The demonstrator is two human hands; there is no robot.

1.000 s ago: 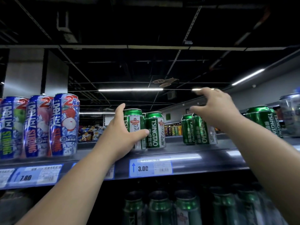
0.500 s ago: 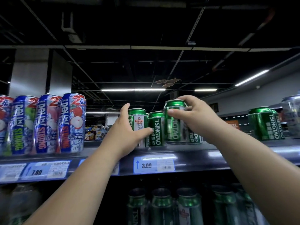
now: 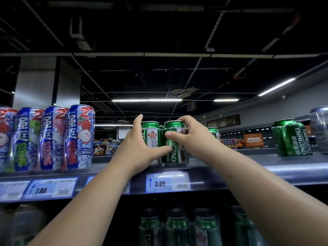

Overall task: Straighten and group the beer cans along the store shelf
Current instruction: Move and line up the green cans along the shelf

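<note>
Two green Tsingtao cans stand upright side by side at the front of the grey shelf (image 3: pixel 248 172). My left hand (image 3: pixel 140 150) wraps the left green can (image 3: pixel 152 137) from its left side, thumb across the lower front. My right hand (image 3: pixel 193 139) grips the right green can (image 3: pixel 173 153) from the right, fingers over its rim. Another green can (image 3: pixel 213 132) peeks out behind my right wrist. Two more green cans (image 3: pixel 288 138) stand apart at the far right of the shelf.
Several tall blue Strong cans (image 3: pixel 53 137) line the shelf's left part. A silver can (image 3: pixel 320 128) sits at the right edge. Price tags (image 3: pixel 167 182) run along the shelf lip. More green cans (image 3: pixel 177 226) fill the shelf below.
My right hand picked a green can from the right group, carried it left and lowered it beside the can under my left hand. My left hand stayed on its can.
</note>
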